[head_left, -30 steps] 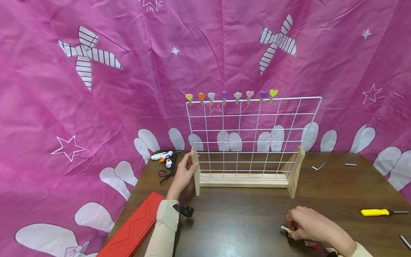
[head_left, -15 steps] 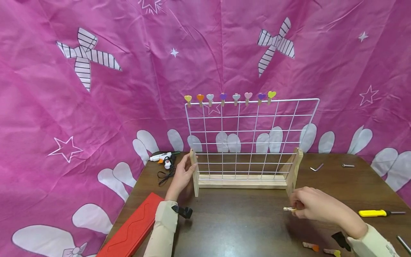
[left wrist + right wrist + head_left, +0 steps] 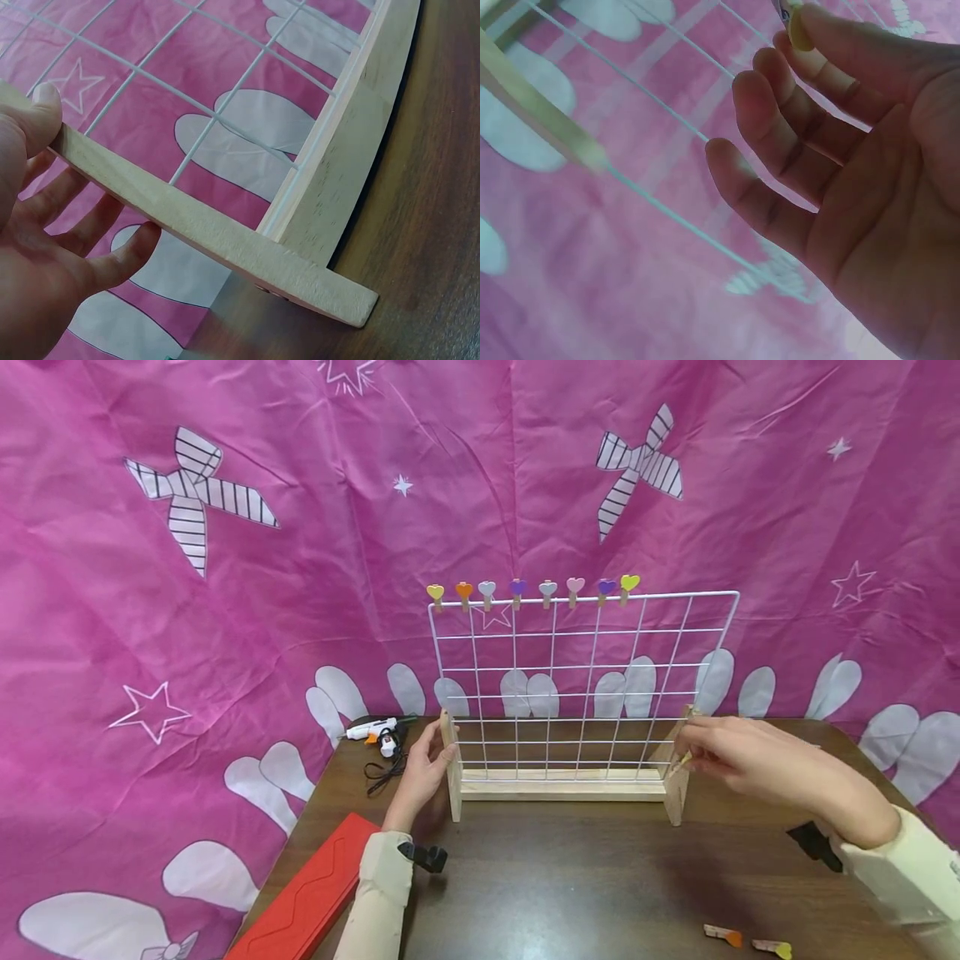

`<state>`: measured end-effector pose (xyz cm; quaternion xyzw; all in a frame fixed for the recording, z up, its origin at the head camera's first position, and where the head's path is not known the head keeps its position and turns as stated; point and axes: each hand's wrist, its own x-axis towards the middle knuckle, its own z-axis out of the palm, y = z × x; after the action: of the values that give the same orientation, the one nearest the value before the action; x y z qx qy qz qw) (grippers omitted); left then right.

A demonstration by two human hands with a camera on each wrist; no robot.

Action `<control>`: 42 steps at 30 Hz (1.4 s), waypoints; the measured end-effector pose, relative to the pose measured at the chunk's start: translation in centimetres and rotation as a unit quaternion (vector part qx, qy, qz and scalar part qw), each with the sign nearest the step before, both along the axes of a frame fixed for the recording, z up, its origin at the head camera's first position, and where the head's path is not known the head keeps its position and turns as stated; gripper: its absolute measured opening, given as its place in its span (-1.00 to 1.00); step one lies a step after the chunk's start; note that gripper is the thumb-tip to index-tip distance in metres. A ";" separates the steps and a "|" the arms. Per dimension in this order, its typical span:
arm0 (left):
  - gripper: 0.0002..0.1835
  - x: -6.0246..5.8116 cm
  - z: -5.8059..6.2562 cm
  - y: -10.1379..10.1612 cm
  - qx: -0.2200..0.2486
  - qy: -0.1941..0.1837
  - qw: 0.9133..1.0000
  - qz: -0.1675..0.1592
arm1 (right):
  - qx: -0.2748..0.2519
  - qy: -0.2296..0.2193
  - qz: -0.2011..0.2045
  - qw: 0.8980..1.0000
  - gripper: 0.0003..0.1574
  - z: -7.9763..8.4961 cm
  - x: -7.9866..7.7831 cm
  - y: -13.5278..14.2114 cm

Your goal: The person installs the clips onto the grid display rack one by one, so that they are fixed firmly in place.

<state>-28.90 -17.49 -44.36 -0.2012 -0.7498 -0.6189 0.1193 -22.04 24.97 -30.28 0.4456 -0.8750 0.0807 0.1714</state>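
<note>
A white wire grid [image 3: 581, 693] stands in a wooden base [image 3: 562, 792], with several heart clothespins [image 3: 517, 589] along the left and middle of its top wire. My left hand [image 3: 422, 770] holds the left wooden upright [image 3: 195, 221], thumb on the near side and fingers behind. In front of the right upright [image 3: 677, 789], my right hand [image 3: 742, 756] pinches a small clothespin [image 3: 801, 30] with a yellow heart between thumb and forefinger; its other fingers are spread in the right wrist view. Two more clothespins, one with an orange heart [image 3: 733, 937] and one yellow [image 3: 783, 950], lie at the table's front.
A red case [image 3: 311, 893] lies along the left table edge. Behind it are a white glue gun [image 3: 371, 728] and its black cord [image 3: 384, 770]. A pink patterned cloth [image 3: 300, 568] hangs behind the table [image 3: 570, 877].
My right hand has lifted the clothespin off the table front and carried it up and forward to the right upright. The left hand keeps its hold; the head view has shifted slightly.
</note>
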 end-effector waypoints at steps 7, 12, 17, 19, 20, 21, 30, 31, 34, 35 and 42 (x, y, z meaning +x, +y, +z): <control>-0.52 0.3 0.2 0.0 0.001 -0.004 1.000 0.003 | 0.044 0.099 -0.034 0.994 -0.73 6.9 -0.6 -1.2; -0.52 0.3 0.3 0.0 0.001 -0.003 1.000 0.001 | 0.077 0.123 -0.069 0.987 -0.75 11.7 -1.5 -2.3; -0.50 0.3 0.2 0.1 -0.003 -0.001 1.000 -0.002 | 0.086 0.134 -0.059 0.985 -0.71 15.0 -3.1 -3.2; -0.49 0.3 0.1 0.1 -0.004 0.000 1.000 0.000 | 0.089 0.137 -0.057 0.985 -0.68 15.8 -3.7 -3.5; -0.49 0.3 0.0 0.1 -0.004 0.001 1.000 0.001 | 0.090 0.137 -0.054 0.985 -0.68 16.1 -4.0 -3.7; -0.49 0.3 0.0 0.1 -0.006 0.001 1.000 0.003 | 0.092 0.137 -0.055 0.985 -0.68 16.4 -4.2 -3.8; -0.51 0.3 0.1 0.1 -0.002 0.005 1.000 0.002 | 0.125 0.118 -0.076 0.982 -0.74 17.5 -5.9 -5.4; -0.51 0.3 0.1 0.1 -0.001 0.006 1.000 0.000 | 0.132 0.109 -0.081 0.982 -0.76 17.4 -6.0 -5.6; -0.52 0.2 0.0 0.1 -0.001 0.009 1.000 -0.003 | 0.147 0.085 -0.095 0.981 -0.81 17.3 -6.3 -5.9; -0.52 0.2 0.0 0.1 -0.002 0.010 1.000 -0.004 | 0.150 0.081 -0.098 0.980 -0.82 17.2 -6.4 -5.9; -0.52 0.2 0.0 -0.1 -0.005 0.009 1.000 0.003 | 0.146 0.061 -0.146 0.977 -0.86 17.3 -5.9 -5.7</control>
<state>-28.70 -17.56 -44.35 -0.2052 -0.7524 -0.6130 0.1266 -27.94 19.27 -13.01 0.3376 -0.9206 -0.1010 0.1680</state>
